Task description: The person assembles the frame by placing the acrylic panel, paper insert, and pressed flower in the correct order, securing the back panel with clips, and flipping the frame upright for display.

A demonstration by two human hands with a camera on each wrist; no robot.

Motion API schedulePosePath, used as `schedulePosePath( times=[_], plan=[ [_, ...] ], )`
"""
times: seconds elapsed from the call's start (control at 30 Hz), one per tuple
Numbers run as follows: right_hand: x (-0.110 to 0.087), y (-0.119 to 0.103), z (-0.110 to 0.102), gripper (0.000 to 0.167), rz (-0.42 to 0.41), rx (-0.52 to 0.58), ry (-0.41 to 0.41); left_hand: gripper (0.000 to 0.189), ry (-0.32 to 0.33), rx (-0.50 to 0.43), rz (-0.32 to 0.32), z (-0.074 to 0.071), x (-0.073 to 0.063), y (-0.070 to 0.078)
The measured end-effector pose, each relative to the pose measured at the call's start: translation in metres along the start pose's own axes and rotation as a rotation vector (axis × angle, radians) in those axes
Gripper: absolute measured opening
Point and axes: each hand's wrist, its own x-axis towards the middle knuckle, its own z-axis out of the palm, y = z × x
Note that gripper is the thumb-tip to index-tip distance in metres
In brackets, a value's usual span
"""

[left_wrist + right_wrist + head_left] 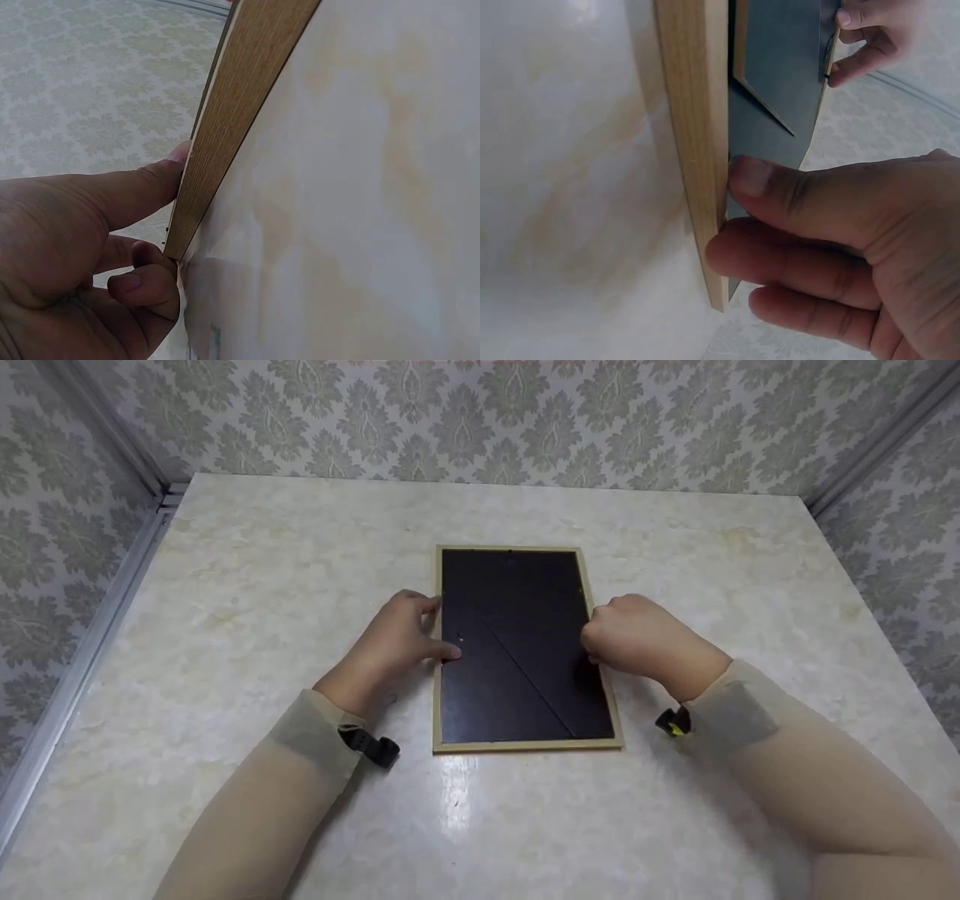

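A picture frame (529, 745) lies on the table with its black backing (517, 660) facing up and a light wooden rim around it. My left hand (397, 637) holds its left side, the thumb over the backing's edge and the fingers at the outer side. At the right side, my right hand (634, 637) grips the rim with curled fingers. In the right wrist view, the thumb (754, 178) bears on the inner edge of the rim and the index finger meets its outer side. A slanting line marks the stand flap (761, 101) in the backing.
The frame rests on a pale marbled table (300, 547). Patterned wallpaper (465, 420) covers the wall behind and both sides, with a metal strip (90, 660) along the left edge. A dark strap (367, 742) with a small device sits on the left wrist.
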Motion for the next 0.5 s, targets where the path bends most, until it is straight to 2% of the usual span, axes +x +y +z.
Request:
schedulePosePath(
  times=[0.13, 0.27, 0.4, 0.5],
  plan=[
    [-0.001, 0.002, -0.003, 0.019, -0.004, 0.029, -0.025, 0.097, -0.002, 0.0, 0.001, 0.0, 0.0, -0.001],
    [-0.015, -0.001, -0.004, 0.004, 0.062, 0.168, 0.023, 0.097, -0.006, -0.018, 0.007, 0.001, 0.001, 0.0],
    [-0.023, -0.036, -0.004, 0.021, 0.114, 0.438, 0.152, 0.097, -0.02, -0.05, 0.007, 0.0, 0.0, 0.0],
    [-0.017, -0.073, -0.004, 0.031, 0.066, 0.573, 0.228, 0.097, -0.022, -0.076, -0.006, -0.003, -0.004, -0.002]
  ],
)
